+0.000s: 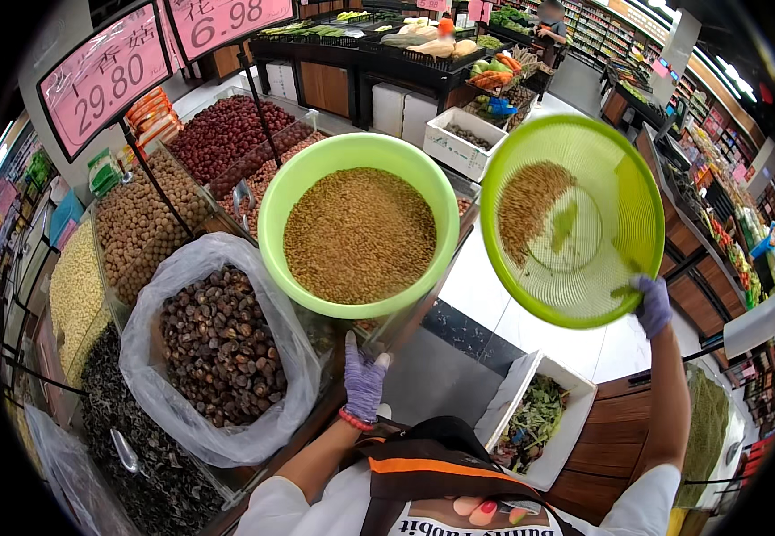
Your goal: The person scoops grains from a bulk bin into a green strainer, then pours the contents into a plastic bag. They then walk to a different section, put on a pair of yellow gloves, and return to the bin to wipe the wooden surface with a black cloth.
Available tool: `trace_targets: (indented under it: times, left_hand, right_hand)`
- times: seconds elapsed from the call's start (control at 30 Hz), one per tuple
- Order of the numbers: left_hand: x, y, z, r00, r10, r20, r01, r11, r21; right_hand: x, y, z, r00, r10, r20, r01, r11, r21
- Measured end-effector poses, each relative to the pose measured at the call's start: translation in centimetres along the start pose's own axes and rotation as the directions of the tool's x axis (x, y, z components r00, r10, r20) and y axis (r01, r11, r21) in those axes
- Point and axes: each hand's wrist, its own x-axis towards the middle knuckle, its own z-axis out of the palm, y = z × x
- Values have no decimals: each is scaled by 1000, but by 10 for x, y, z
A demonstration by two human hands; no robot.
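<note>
My right hand (652,305), in a purple glove, grips the lower right rim of a green mesh plastic sieve (635,208). Brown grains (536,201) lie on the sieve's left side, and it hangs over the white tiled floor. My left hand (363,382), also gloved, has its fingers apart at the bin edge just below a light green plastic basin (360,309); whether it presses on the edge I cannot tell. The basin stands on the bins and holds similar brown grains (360,234). Left of my left hand, a clear plastic bag (139,362) holds dark brown dried mushrooms or fruit (223,345).
Bins of dried red dates (233,137), brown dried goods (146,214) and black dried fungus (139,442) lie left. A white foam box (578,429) with leafy scraps is at my right front. Price signs (104,84) stand on black poles. A person (551,30) is far off.
</note>
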Motion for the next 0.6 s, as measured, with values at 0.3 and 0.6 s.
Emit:
trace_targets:
  times: [0.3, 0.6]
  left_hand:
    - [34, 43, 3, 998, -36, 45, 43, 985, -165]
    - [39, 32, -10, 995, 7, 102, 11, 984, -178]
  right_hand:
    - [85, -94, 164, 993, -104, -51, 80, 934, -349]
    - [95, -110, 253, 895, -442, 69, 307, 493, -814]
